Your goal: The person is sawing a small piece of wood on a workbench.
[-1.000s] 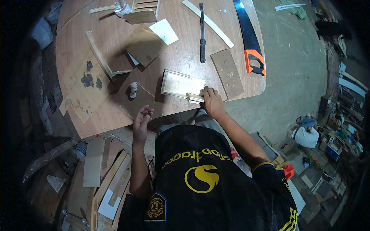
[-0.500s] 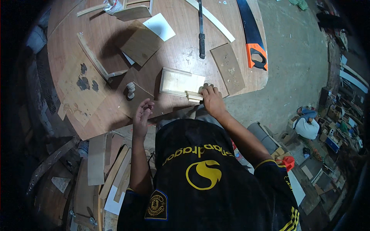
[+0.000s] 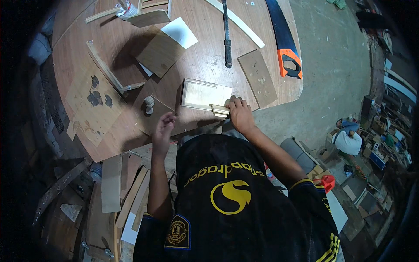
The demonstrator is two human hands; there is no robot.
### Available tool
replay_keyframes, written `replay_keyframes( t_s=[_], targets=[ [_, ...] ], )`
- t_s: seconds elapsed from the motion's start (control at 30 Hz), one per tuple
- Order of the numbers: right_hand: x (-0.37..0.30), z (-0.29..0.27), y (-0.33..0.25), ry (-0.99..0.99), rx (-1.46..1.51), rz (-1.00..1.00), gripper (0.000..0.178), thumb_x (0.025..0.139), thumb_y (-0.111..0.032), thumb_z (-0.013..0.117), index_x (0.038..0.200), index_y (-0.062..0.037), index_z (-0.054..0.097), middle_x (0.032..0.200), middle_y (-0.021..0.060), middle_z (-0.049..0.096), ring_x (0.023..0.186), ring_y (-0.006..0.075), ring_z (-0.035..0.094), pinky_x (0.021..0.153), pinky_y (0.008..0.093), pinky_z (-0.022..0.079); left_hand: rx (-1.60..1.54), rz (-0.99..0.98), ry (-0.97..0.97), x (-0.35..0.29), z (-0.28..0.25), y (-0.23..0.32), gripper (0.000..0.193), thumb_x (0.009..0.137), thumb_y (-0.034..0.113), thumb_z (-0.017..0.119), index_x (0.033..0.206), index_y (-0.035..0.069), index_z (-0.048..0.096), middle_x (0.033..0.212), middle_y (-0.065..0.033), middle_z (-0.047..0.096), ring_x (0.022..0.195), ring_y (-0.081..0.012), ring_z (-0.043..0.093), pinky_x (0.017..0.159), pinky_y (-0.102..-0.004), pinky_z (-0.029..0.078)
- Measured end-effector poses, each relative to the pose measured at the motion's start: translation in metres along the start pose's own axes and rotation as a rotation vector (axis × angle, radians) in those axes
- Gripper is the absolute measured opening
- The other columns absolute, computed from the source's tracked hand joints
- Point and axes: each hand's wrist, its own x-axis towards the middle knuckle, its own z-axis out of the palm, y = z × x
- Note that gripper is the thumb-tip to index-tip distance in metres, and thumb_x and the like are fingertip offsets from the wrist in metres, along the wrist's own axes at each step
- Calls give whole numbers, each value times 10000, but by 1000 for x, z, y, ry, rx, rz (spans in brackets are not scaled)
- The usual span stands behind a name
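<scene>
A pale wooden panel with thin strips along its edges lies near the table's front edge. My right hand is closed on its right end, fingers curled over the wood. Beside those fingers, short stacked wood strips sit on the panel's near edge. My left hand hovers at the table edge, left of the panel, slightly blurred, with its fingers apart and nothing visible in them. Just beyond it, a small lumpy pale piece rests on a brown board.
A handsaw with an orange handle lies at the table's right edge. Left of it are a brown board, a dark narrow tool and a white strip. A square board and an L-shaped wood piece lie farther left.
My left hand has shifted slightly and its fingers have turned. My right hand stays on the panel, which has not visibly moved.
</scene>
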Motion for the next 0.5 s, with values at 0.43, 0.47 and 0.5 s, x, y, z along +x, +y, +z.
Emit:
replay_keyframes(
  t_s=[0.43,0.47,0.5],
  targets=[
    [0,0,0,4,7,-1,217,862,-154,503,1058,-75,553,1176,122,522,1055,320,532,845,453,480,199,-239,-475,25,114,-51,345,932,228,577,1149,-40,601,1004,-102,677,895,-155,627,814,-287,486],
    [0,1,0,6,6,-2,217,862,-154,503,1058,-75,553,1176,122,522,1055,320,532,845,453,480,173,-246,-476,29,116,-53,322,933,214,569,1140,-30,608,1003,-85,674,893,-146,623,815,-285,484],
    [0,2,0,13,14,0,216,863,-156,502,1055,-75,557,1176,121,523,1053,318,533,843,451,480,148,-254,-477,31,116,-55,301,934,201,561,1132,-20,615,1002,-68,672,892,-136,620,816,-283,483]
  ],
)
